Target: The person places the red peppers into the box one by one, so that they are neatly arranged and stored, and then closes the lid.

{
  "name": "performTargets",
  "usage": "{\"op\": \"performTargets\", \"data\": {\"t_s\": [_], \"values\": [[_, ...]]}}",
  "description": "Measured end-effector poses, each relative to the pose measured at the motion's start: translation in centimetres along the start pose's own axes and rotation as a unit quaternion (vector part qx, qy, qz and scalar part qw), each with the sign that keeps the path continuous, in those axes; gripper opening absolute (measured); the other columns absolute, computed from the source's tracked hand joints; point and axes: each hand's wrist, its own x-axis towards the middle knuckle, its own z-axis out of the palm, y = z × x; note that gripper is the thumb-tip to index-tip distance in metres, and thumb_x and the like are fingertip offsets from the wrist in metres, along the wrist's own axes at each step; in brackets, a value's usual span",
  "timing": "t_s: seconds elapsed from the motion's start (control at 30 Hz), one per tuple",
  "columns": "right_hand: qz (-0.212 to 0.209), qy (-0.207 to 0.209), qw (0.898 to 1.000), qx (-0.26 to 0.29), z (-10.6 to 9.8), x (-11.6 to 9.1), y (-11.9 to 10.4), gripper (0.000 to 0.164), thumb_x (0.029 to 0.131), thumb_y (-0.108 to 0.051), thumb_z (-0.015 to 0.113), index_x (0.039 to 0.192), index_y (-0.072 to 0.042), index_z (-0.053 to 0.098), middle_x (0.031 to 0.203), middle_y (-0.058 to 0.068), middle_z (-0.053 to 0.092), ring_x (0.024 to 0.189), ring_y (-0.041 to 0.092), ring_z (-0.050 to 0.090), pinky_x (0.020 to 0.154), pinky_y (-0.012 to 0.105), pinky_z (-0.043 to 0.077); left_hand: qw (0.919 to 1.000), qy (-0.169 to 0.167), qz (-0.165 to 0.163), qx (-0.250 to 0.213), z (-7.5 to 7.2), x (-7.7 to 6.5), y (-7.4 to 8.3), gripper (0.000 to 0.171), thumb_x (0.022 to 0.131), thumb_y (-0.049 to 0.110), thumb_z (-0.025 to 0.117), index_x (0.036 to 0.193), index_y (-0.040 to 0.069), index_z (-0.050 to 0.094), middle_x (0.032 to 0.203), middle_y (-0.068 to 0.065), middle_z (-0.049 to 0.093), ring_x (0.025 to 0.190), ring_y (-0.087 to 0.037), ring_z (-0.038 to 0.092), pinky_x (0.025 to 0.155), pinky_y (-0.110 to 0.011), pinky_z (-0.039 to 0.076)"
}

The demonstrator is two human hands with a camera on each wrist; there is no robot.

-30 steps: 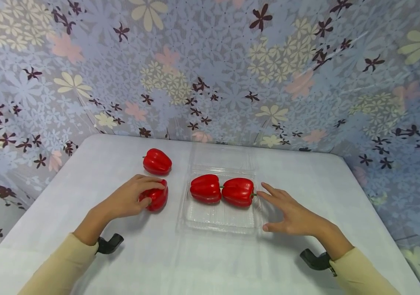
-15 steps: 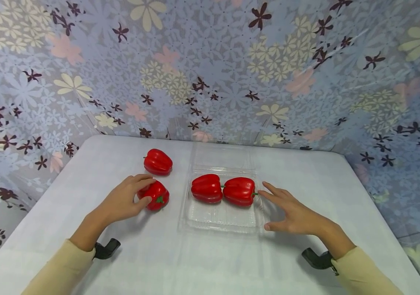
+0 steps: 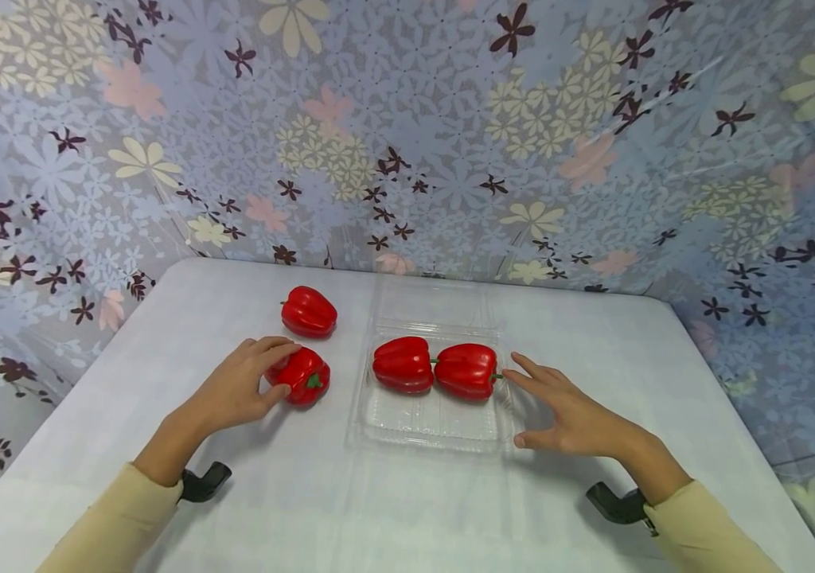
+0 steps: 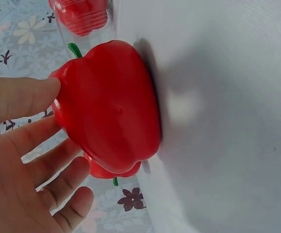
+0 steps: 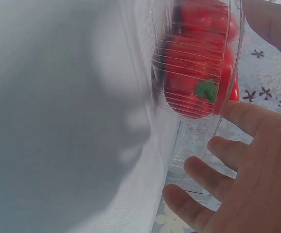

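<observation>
My left hand [image 3: 239,386] holds a red bell pepper [image 3: 305,376] between thumb and fingers, left of the clear plastic container [image 3: 415,422]. In the left wrist view this pepper [image 4: 114,107] lies on the white surface, its green stem toward the container. Two more red bell peppers, a left one [image 3: 403,364] and a right one [image 3: 465,371], lie side by side in the container. My right hand [image 3: 572,414] is spread at the container's right side, fingers straight, fingertips close to its wall [image 5: 223,107]. It holds nothing; exact contact is hard to tell.
Another red bell pepper [image 3: 309,311] lies on the white table [image 3: 235,517] behind the held one. The container's open lid [image 3: 432,302] extends toward the flower-patterned wall [image 3: 415,159]. A black wrist mount [image 3: 203,483] sits under each forearm.
The pepper at my left hand has turned, so its green stem now faces front right. The left hand has shifted slightly left. My right hand stays at the container's side.
</observation>
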Motion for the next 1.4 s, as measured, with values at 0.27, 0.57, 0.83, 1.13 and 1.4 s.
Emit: {"op": "performTargets", "data": {"t_s": [0.27, 0.57, 0.83, 1.13, 1.4], "values": [[-0.001, 0.001, 1.0, -0.002, 0.0, 0.0, 0.0, 0.088, 0.079, -0.039, 0.081, 0.152, -0.012, 0.039, 0.165, 0.017, 0.021, 0.143, 0.046, 0.029, 0.104, 0.074, 0.036, 1.0, 0.004, -0.001, -0.008, 0.3, 0.1, -0.2, 0.066, 0.08, 0.017, 0.077, 0.141, 0.008, 0.053, 0.143, -0.017, 0.052, 0.132, -0.038, 0.046, 0.099, -0.058, 0.052], [-0.007, 0.008, 1.0, -0.012, 0.0, -0.1, 0.3, 0.087, 0.079, -0.041, 0.081, 0.151, -0.013, 0.041, 0.164, 0.017, 0.022, 0.143, 0.046, 0.029, 0.104, 0.075, 0.035, 0.9998, 0.002, 0.0, -0.021, 0.4, 0.3, -0.1, 0.064, 0.081, 0.016, 0.076, 0.139, 0.006, 0.053, 0.141, -0.019, 0.052, 0.131, -0.038, 0.048, 0.1, -0.056, 0.053], [-0.006, 0.003, 1.0, 0.002, 0.1, -0.1, 0.6, 0.088, 0.079, -0.04, 0.081, 0.152, -0.012, 0.039, 0.165, 0.018, 0.021, 0.143, 0.045, 0.029, 0.105, 0.074, 0.035, 0.9976, 0.0, 0.036, -0.059, 1.3, 0.4, -0.4, 0.08, 0.072, 0.004, 0.083, 0.142, 0.011, 0.045, 0.156, -0.018, 0.031, 0.138, -0.039, 0.042, 0.096, -0.052, 0.055], [0.004, 0.001, 1.0, 0.009, 0.1, -0.1, 0.5, 0.093, 0.079, -0.038, 0.081, 0.154, -0.008, 0.034, 0.165, 0.018, 0.02, 0.144, 0.044, 0.027, 0.107, 0.074, 0.033, 0.9994, 0.001, 0.034, -0.013, 1.2, 0.4, 0.1, 0.07, 0.074, 0.005, 0.083, 0.138, 0.015, 0.055, 0.146, -0.018, 0.047, 0.134, -0.039, 0.046, 0.094, -0.053, 0.056], [0.01, 0.0, 1.0, 0.012, 0.1, -0.1, 0.3, 0.095, 0.079, -0.039, 0.081, 0.155, -0.007, 0.033, 0.166, 0.016, 0.019, 0.145, 0.044, 0.026, 0.108, 0.072, 0.033, 0.9999, 0.009, 0.014, -0.001, 1.4, 0.5, 0.2, 0.077, 0.072, 0.006, 0.085, 0.14, 0.014, 0.05, 0.146, -0.018, 0.046, 0.133, -0.039, 0.046, 0.093, -0.054, 0.057]]}}
